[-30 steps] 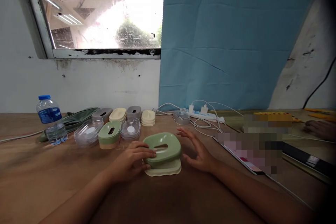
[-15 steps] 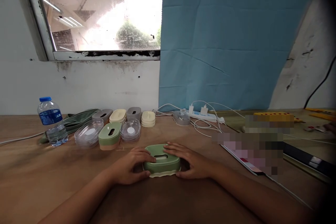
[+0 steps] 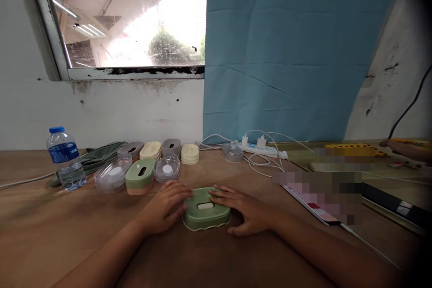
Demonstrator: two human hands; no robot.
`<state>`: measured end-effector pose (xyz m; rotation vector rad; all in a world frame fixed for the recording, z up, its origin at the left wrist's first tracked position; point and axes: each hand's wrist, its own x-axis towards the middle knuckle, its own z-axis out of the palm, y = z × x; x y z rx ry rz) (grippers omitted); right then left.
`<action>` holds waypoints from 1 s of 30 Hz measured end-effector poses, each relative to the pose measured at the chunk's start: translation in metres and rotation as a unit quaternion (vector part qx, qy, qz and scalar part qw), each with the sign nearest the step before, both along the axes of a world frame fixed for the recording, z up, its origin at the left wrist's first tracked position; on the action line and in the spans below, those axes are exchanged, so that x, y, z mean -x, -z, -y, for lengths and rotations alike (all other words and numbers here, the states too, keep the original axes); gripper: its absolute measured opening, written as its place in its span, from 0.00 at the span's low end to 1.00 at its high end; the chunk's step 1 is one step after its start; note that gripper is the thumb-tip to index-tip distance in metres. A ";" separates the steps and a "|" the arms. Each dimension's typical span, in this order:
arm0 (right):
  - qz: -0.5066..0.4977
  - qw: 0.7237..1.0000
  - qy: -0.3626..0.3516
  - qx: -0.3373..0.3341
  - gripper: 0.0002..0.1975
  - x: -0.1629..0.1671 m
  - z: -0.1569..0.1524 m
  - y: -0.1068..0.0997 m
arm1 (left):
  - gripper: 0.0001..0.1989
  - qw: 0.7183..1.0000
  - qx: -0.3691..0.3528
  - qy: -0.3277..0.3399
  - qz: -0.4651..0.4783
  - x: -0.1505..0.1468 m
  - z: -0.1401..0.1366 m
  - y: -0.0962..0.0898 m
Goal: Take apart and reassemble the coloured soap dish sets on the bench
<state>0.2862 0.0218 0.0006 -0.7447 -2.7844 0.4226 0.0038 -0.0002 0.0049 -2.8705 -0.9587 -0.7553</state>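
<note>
A green oval box (image 3: 206, 221) with a slot in its top stands on the table in front of me. Something pale shows through the slot, and the box's lower edge is wavy. My left hand (image 3: 165, 209), slightly blurred, is just off the left end of the box, fingers stretched out and holding nothing. The fingers of my right hand (image 3: 248, 210) lie spread over the right part of the top. Its thumb is apart from them, low by the box's right end.
Behind stand a green-and-tan slotted box (image 3: 140, 177), clear plastic trays (image 3: 113, 173), a cream stack (image 3: 190, 154) and a water bottle (image 3: 67, 157). A power strip (image 3: 259, 147) with white cables lies behind right. A phone (image 3: 312, 204) lies at right; another person's hand (image 3: 410, 149) shows beyond.
My left hand has come off the box and moved slightly left and up. My right thumb has eased away from the box's side. Another person's hand has come further in at far right.
</note>
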 end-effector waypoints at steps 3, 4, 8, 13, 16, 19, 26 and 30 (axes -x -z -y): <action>0.004 1.000 0.001 -0.005 0.39 -0.001 0.000 0.000 | 0.19 0.985 -0.122 -0.125 0.007 0.017 -0.018 0.006; 0.003 1.000 0.000 -0.005 0.39 -0.001 0.000 0.000 | 0.20 0.976 -0.150 -0.157 -0.004 0.023 -0.024 0.008; -0.014 1.000 -0.003 -0.004 0.38 -0.001 0.000 0.000 | 0.20 0.954 -0.181 -0.234 -0.055 0.042 -0.037 0.011; -0.013 1.000 0.002 -0.012 0.36 -0.002 -0.001 0.000 | 0.17 0.958 -0.166 -0.228 -0.056 0.047 -0.041 0.010; -0.008 1.000 0.001 -0.026 0.35 -0.002 -0.001 0.000 | 0.15 0.960 -0.165 -0.222 -0.043 0.047 -0.042 0.011; -0.004 0.999 0.000 -0.032 0.34 -0.002 0.000 -0.001 | 0.13 0.964 -0.154 -0.216 -0.024 0.047 -0.042 0.011; 0.008 0.999 0.004 -0.033 0.33 -0.001 0.003 -0.004 | 0.09 0.968 -0.125 -0.215 0.028 0.047 -0.041 0.011; 0.011 1.000 0.008 -0.028 0.33 -0.001 0.004 -0.005 | 0.11 0.969 -0.117 -0.212 0.046 0.047 -0.042 0.013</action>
